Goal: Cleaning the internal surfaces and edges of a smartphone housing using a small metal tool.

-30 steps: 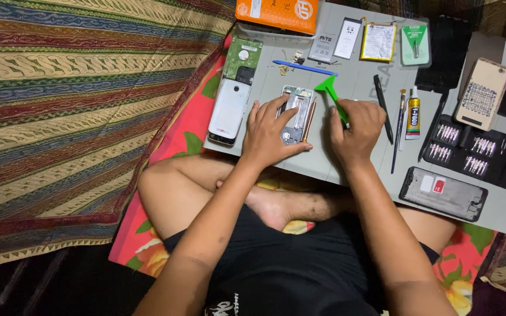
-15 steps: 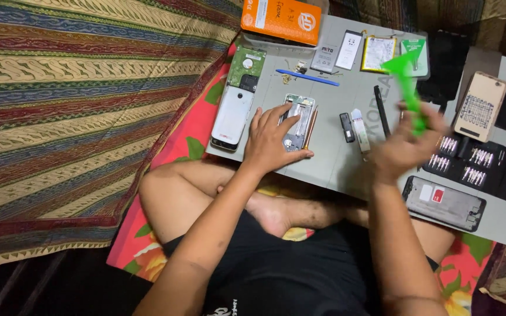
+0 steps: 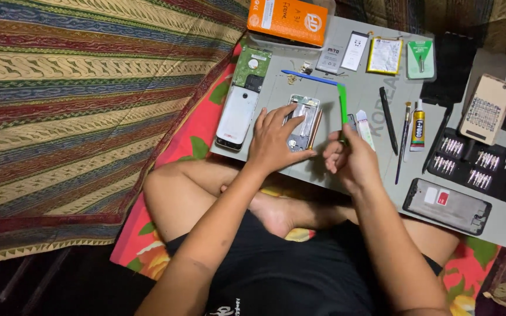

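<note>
— Fingers [image 3: 276, 126] of the left hand [image 3: 276, 140] are spread and pressed flat on the opened phone [image 3: 303, 123], near the grey surface's [image 3: 352, 181] front edge.
— And the right hand [image 3: 349, 158]?
— A green pry tool [image 3: 342, 105] is pinched upright, just beside the phone.
— How far along?
— The back is seen already off; the insides are exposed and parts remain in.
— Room?
— Tools are crowded to the right; the white back cover [image 3: 237, 117] lies left.

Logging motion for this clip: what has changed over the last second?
The right hand, holding the green pry tool throughout, swung out to the right, then returned beside the opened phone. The left hand stayed pressed on that phone. Tools on the grey mat stayed put.
</note>
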